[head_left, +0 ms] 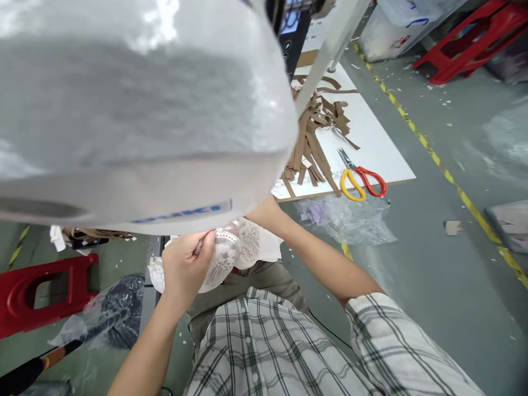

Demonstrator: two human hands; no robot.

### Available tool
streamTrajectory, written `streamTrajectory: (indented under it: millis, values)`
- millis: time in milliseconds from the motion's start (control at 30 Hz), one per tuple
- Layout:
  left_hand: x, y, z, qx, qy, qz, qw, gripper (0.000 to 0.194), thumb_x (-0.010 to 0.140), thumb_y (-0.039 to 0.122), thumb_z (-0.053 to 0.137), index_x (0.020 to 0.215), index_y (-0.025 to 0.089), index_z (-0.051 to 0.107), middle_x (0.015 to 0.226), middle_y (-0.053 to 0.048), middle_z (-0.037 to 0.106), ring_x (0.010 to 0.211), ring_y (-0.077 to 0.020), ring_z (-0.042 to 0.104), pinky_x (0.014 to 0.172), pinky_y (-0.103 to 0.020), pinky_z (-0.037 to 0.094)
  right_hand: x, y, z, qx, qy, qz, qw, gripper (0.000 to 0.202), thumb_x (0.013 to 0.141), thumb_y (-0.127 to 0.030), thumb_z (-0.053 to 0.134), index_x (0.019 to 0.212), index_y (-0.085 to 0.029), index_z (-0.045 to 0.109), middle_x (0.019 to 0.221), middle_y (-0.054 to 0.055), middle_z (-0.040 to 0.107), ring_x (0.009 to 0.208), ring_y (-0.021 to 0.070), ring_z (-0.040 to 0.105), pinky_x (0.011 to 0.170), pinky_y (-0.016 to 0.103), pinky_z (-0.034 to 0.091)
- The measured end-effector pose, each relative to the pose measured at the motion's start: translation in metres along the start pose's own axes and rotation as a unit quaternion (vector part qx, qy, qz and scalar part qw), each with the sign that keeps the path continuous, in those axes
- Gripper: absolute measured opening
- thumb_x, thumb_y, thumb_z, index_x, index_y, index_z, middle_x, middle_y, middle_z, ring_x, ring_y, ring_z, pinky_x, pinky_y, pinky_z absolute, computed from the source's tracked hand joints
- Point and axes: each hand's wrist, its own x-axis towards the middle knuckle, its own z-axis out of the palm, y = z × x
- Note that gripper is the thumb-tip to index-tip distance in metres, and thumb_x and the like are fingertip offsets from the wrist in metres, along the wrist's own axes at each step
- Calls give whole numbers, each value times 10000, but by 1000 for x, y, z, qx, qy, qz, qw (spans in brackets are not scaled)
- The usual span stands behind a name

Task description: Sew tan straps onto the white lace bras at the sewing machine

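A white lace bra (223, 258) with moulded cups hangs over the front edge of the sewing machine's bed, just above my lap. My left hand (186, 263) is closed on the bra's edge, thumb pressed down on the lace trim. Behind the large white head of the sewing machine (185, 187), most of my right hand (264, 212) is hidden; only the wrist and the back of the hand show beside the right cup. Its fingers are out of sight. The needle area is covered by the machine head as well.
Brown fabric strips (313, 137) lie heaped on the white tabletop (379, 148) at right. Scissors (363, 179) with red and yellow handles rest at its front edge. A plastic bag (350, 220) hangs below. Red stools (45, 286) stand left and far right.
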Motion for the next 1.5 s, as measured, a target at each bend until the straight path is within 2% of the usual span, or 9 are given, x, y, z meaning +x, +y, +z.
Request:
streamTrajectory:
  millis: [133, 267, 500, 933, 1233, 1500]
  values:
    - [0, 0, 1, 2, 8, 5, 1000, 192, 919, 271, 610, 912, 230, 798, 923, -11, 795, 703, -139, 704, 617, -227, 470, -1, 3, 0, 22, 4, -26, 999, 109, 767, -160, 514, 716, -220, 438, 780, 2, 483, 782, 170, 511, 691, 308, 397]
    - [0, 2, 1, -1, 12, -2, 1000, 178, 908, 254, 619, 924, 245, 796, 922, 5, 796, 769, -149, 722, 647, -216, 489, -2, 5, 0, 36, 3, -23, 999, 22, 776, -191, 523, 760, -205, 519, 819, 12, 545, 803, 173, 535, 709, 300, 419]
    - [0, 5, 0, -14, 15, -8, 1000, 179, 914, 264, 619, 967, 243, 789, 940, -3, 795, 828, -162, 730, 701, -220, 519, -3, 5, 0, 36, -8, -4, 999, 49, 781, -213, 550, 814, -192, 580, 939, 38, 626, 852, 177, 560, 750, 288, 428]
    - [-2, 4, -1, -20, 26, -20, 999, 171, 911, 252, 634, 989, 240, 786, 945, -5, 790, 796, -146, 713, 699, -229, 510, -2, 7, 2, 40, -4, -10, 999, 43, 773, -162, 553, 803, -191, 560, 950, 36, 618, 898, 179, 578, 779, 278, 425]
    - [-4, 1, 0, -43, 34, -33, 998, 174, 912, 267, 629, 985, 216, 779, 970, -36, 786, 931, -187, 723, 812, -282, 547, -3, 8, 5, 35, 10, -9, 999, 33, 786, -163, 577, 786, -192, 562, 916, 26, 606, 870, 172, 576, 760, 271, 420]
    - [-4, 0, 0, -45, 43, -48, 997, 185, 912, 291, 622, 985, 210, 770, 965, -40, 777, 889, -174, 714, 776, -272, 546, 0, 5, 7, 52, 21, 3, 998, 47, 805, -177, 598, 772, -194, 569, 908, 27, 597, 886, 175, 561, 791, 287, 434]
